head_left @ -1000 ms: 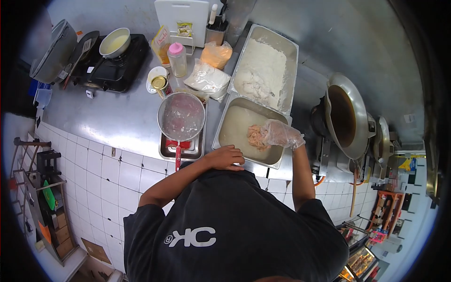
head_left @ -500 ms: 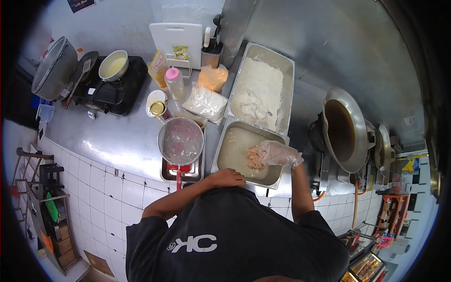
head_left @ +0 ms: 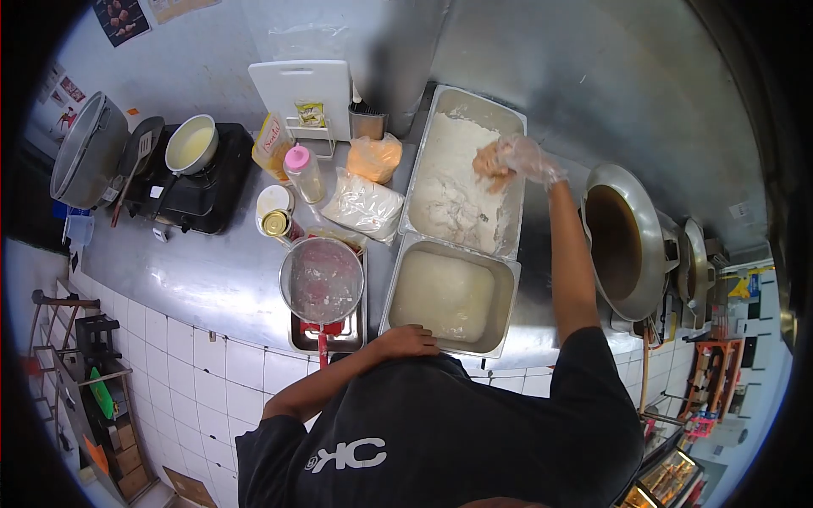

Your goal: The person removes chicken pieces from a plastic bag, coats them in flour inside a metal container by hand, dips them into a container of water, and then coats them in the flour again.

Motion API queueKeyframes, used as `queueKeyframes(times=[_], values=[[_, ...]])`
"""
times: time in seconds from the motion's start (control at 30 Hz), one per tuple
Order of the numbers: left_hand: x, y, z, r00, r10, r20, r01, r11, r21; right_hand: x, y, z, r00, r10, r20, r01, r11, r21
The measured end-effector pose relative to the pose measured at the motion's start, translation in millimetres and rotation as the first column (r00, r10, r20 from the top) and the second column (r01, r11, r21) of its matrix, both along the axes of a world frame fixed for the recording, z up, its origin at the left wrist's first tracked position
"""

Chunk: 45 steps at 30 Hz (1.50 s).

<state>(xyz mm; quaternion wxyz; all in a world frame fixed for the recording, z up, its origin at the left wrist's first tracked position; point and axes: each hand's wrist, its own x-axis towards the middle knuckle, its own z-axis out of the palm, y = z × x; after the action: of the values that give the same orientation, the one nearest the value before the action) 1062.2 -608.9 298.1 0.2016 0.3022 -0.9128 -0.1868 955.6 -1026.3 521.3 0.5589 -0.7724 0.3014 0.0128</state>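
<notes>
My right hand (head_left: 527,159), in a clear plastic glove, is closed round pieces of raw meat (head_left: 491,167) above the right side of the flour tray (head_left: 421,161). White flour (head_left: 457,169) fills much of that tray, with lumps toward its near end. Just nearer to me is a second metal tray (head_left: 508,292) with pale, cloudy liquid (head_left: 445,296). My bare left hand (head_left: 408,342) rests at the near left edge of the liquid tray, its fingers together and curled; whether they grip the rim cannot be made out.
A sieve (head_left: 322,279) with a red handle lies over a small metal tray (head_left: 351,334) at left. Beyond are bagged powders (head_left: 364,206), a pink-capped bottle (head_left: 305,173) and a can (head_left: 278,223). A stove (head_left: 216,190) stands far left, a large wok (head_left: 622,245) at right.
My right hand has lifted the meat out of the liquid tray and moved it forward over the flour tray. My left hand has stayed at the near edge. The view has shifted slightly.
</notes>
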Motion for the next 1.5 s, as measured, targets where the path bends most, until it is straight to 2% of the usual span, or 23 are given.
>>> queueKeyframes(times=[0.03, 0.07, 0.13, 0.17, 0.23, 0.27, 0.33, 0.4, 0.43, 0.5, 0.53, 0.6, 0.7, 0.8, 1.0, 1.13, 1.2, 1.27, 1.3, 1.33, 1.4, 1.43, 1.5], values=[[1, -1, 0, 1.000, -0.014, 0.000, 0.014, 1.000, 0.007, 8, -9, -4, 0.998, -0.003, 0.064, 0.000, 0.999, 0.035], [2, -2, 1, 1.000, -0.026, -0.001, 0.026, 1.000, 0.014, 16, -14, -10, 0.997, -0.050, -0.061, 0.030, 0.957, -0.290], [3, -4, 2, 1.000, -0.026, 0.012, 0.025, 0.999, 0.036, 29, -17, -25, 0.978, -0.133, -0.162, 0.014, 0.813, -0.582], [3, -3, 1, 0.999, -0.028, 0.023, 0.026, 0.998, 0.058, 37, -9, -33, 0.925, -0.061, -0.376, -0.291, 0.523, -0.801], [4, -3, 0, 1.000, -0.027, 0.009, 0.026, 0.998, 0.053, 23, -32, -96, 0.902, -0.087, -0.424, -0.360, 0.393, -0.846], [3, -4, -1, 1.000, -0.025, -0.008, 0.026, 0.999, 0.043, 4, -58, -165, 0.955, -0.138, -0.264, -0.126, 0.615, -0.778], [3, -4, -4, 1.000, -0.021, -0.016, 0.022, 0.998, 0.061, 3, -48, -207, 0.948, -0.013, -0.319, -0.208, 0.731, -0.650], [1, -3, -6, 1.000, -0.015, -0.025, 0.017, 0.997, 0.080, -11, -45, -282, 0.927, 0.018, -0.374, -0.260, 0.749, -0.609], [1, -4, -7, 0.999, -0.014, -0.038, 0.016, 0.998, 0.065, -13, -33, -287, 0.928, 0.018, -0.373, -0.259, 0.750, -0.608], [1, -3, -10, 0.999, -0.012, -0.050, 0.015, 0.999, 0.052, -11, -8, -297, 0.926, -0.288, -0.246, 0.083, 0.788, -0.610], [1, -4, -11, 0.998, -0.011, -0.059, 0.013, 0.999, 0.041, -10, -5, -298, 0.926, -0.287, -0.245, 0.083, 0.788, -0.610], [-2, -2, -15, 0.997, -0.017, -0.072, 0.019, 0.999, 0.034, -16, 1, -301, 0.860, -0.371, -0.350, 0.169, 0.855, -0.491], [-1, -5, -11, 0.999, -0.016, -0.052, 0.019, 0.998, 0.065, -28, -15, -331, 0.841, -0.326, -0.433, 0.111, 0.886, -0.450], [-1, -5, -10, 0.998, -0.021, -0.051, 0.024, 0.999, 0.043, -31, -19, -324, 0.807, -0.290, -0.514, 0.051, 0.902, -0.429], [2, -4, -8, 0.998, -0.014, -0.053, 0.016, 0.999, 0.044, -35, -24, -289, 0.807, -0.183, -0.561, -0.010, 0.947, -0.322], [1, -3, -7, 0.998, -0.001, -0.060, 0.003, 0.999, 0.034, -40, -13, -232, 0.862, -0.159, -0.481, 0.095, 0.984, -0.154], [1, -3, -4, 0.999, 0.007, -0.054, -0.005, 0.999, 0.036, -39, -14, -213, 0.901, -0.155, -0.406, 0.084, 0.979, -0.186], [1, -3, -4, 0.997, 0.011, -0.082, -0.007, 0.999, 0.051, -47, -26, -211, 0.936, -0.112, -0.333, -0.031, 0.918, -0.396], [2, -4, -4, 0.997, 0.011, -0.083, -0.007, 0.999, 0.054, -49, -31, -212, 0.963, -0.053, -0.266, -0.119, 0.797, -0.592], [2, -4, -3, 0.997, 0.006, -0.079, -0.002, 0.999, 0.050, -47, -33, -206, 0.962, -0.055, -0.267, -0.118, 0.799, -0.589], [3, -4, -2, 0.997, -0.006, -0.075, 0.010, 0.999, 0.049, -44, -32, -181, 0.975, -0.179, -0.134, 0.071, 0.816, -0.574], [2, -5, -3, 0.998, -0.015, -0.063, 0.019, 0.998, 0.055, -42, -25, -173, 0.974, -0.184, -0.135, 0.075, 0.817, -0.572], [3, -5, -3, 0.998, -0.027, -0.050, 0.030, 0.998, 0.059, -32, -9, -164, 0.952, -0.097, -0.292, -0.096, 0.808, -0.581]])
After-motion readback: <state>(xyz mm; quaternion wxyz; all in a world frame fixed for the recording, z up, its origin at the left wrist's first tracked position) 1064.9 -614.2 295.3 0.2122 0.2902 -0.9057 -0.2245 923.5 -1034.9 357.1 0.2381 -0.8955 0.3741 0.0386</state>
